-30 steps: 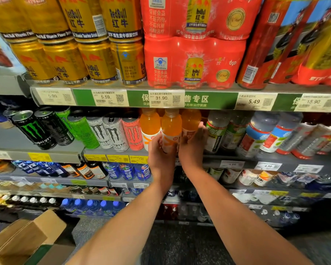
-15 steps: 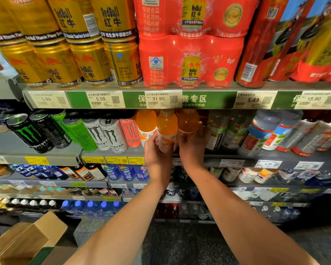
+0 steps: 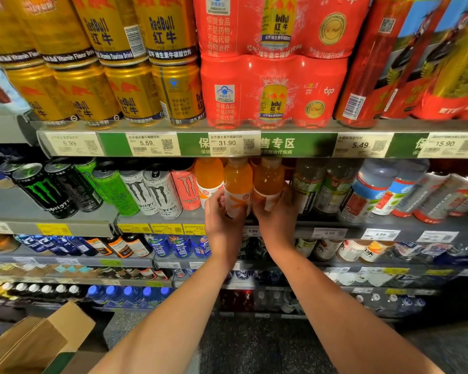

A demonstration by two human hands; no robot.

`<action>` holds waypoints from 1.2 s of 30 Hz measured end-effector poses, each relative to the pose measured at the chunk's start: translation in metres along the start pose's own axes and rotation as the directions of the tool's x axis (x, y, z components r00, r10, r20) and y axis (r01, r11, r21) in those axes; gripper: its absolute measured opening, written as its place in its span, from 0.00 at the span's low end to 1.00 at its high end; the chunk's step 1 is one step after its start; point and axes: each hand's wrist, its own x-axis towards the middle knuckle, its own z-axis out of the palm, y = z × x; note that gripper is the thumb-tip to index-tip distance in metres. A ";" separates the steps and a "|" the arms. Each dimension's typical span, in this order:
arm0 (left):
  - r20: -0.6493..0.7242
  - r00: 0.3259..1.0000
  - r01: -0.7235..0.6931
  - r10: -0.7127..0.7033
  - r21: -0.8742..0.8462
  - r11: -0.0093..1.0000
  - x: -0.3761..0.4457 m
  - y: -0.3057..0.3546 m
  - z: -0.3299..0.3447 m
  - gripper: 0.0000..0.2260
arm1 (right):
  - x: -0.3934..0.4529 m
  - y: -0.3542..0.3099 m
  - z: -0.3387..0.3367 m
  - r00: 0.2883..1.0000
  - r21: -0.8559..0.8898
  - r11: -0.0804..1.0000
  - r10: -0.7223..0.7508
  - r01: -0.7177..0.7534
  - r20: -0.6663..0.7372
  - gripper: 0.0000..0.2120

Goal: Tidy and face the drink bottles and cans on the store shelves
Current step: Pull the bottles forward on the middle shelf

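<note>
Three orange drink bottles stand side by side on the second shelf (image 3: pixel 157 220). My left hand (image 3: pixel 222 220) wraps the lower part of the middle orange bottle (image 3: pixel 238 182), whose white label faces me. My right hand (image 3: pixel 277 217) grips the base of the right orange bottle (image 3: pixel 268 179), its label partly covered by my fingers. The left orange bottle (image 3: pixel 208 176) stands untouched beside a pink Monster can (image 3: pixel 185 188). Both hands meet at the shelf's front edge.
Monster cans (image 3: pixel 143 193) line the shelf to the left, green-labelled and blue-labelled bottles (image 3: pixel 368 190) to the right. Gold Red Bull cans (image 3: pixel 130 95) and red multipacks (image 3: pixel 270 90) fill the shelf above. Lower shelves hold more bottles. An open cardboard box (image 3: pixel 38 344) sits on the floor, lower left.
The view has drifted slightly left and down. My hands stay on the two orange bottles; the middle bottle's label has turned further toward me, and the right hand has dropped lower on its bottle.
</note>
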 end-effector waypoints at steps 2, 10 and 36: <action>0.006 1.000 0.006 -0.006 -0.015 1.000 0.001 0.003 0.000 0.25 | -0.002 0.002 0.000 0.999 0.021 0.999 0.027 -0.027 0.017 0.36; 0.033 0.999 0.031 -0.030 -0.024 0.999 0.000 0.007 -0.002 0.25 | 0.000 0.011 -0.002 0.995 0.068 0.994 0.080 -0.084 0.063 0.42; 0.229 0.973 -0.058 0.021 0.155 0.986 -0.057 0.034 0.043 0.17 | -0.009 0.057 -0.106 0.958 -0.041 0.990 0.117 -0.132 -0.261 0.19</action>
